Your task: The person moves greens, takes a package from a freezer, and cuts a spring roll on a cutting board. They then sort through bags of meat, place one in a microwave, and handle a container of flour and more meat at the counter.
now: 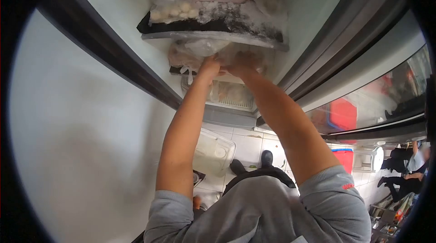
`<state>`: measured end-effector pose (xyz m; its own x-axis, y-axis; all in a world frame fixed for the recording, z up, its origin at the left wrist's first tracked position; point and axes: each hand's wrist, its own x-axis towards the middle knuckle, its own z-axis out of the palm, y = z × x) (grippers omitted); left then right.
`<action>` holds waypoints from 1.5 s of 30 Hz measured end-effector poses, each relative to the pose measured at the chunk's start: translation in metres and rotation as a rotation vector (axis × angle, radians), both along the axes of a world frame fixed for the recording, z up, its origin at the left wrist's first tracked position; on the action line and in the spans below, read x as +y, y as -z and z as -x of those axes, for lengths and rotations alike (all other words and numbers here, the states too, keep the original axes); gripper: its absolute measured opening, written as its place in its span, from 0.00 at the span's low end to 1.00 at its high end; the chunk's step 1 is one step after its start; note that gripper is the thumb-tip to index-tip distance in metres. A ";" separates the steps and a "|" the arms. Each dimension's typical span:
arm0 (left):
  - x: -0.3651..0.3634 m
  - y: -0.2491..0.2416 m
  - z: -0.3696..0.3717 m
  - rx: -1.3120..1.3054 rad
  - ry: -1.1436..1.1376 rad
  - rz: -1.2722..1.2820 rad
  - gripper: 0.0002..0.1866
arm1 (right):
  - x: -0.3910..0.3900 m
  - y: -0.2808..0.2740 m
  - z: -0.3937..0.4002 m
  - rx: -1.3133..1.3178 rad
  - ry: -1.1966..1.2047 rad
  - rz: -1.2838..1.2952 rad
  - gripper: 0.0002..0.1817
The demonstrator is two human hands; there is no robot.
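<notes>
Both my arms reach into an upright freezer, below a frosted shelf [213, 36]. My left hand [210, 67] is at a clear plastic bag [206, 47], and its fingertips are hidden against the bag. Beside it, my right hand [243, 65] reaches deeper into the same compartment. Its fingers are blurred and partly hidden, so I cannot make out what they touch. A tied bag with pale pinkish contents [179, 54] lies to the left, its knotted white ends [187, 71] hanging over the compartment's front. Beneath my hands is a ribbed basket [231, 100] with bagged items inside.
On the upper shelf lie a bag of round pale balls [175, 11] and frost-covered packs [227, 14]. Open doors flank me, the left one [81, 107] wide. A translucent tub [213, 152] sits on the tiled floor near my shoes. A white stool [370, 159] and people stand right.
</notes>
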<state>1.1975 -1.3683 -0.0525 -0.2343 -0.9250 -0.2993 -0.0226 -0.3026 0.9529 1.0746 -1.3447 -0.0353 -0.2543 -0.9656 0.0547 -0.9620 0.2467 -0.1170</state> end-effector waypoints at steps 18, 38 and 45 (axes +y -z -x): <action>-0.049 0.001 0.026 -1.080 0.171 0.385 0.23 | -0.060 0.039 0.046 0.015 -0.341 -0.274 0.36; -0.057 -0.004 0.032 -0.629 0.179 -0.006 0.36 | -0.005 0.051 -0.001 -1.300 -0.201 0.391 0.23; -0.076 0.035 0.022 -0.587 0.244 -0.028 0.42 | -0.008 0.049 0.024 -1.582 -0.030 -0.022 0.18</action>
<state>1.1756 -1.4440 -0.0873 -0.2267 -0.8556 -0.4654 -0.6098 -0.2479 0.7528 1.0505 -1.3525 -0.0847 -0.0197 -0.9682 -0.2495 0.1202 0.2455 -0.9619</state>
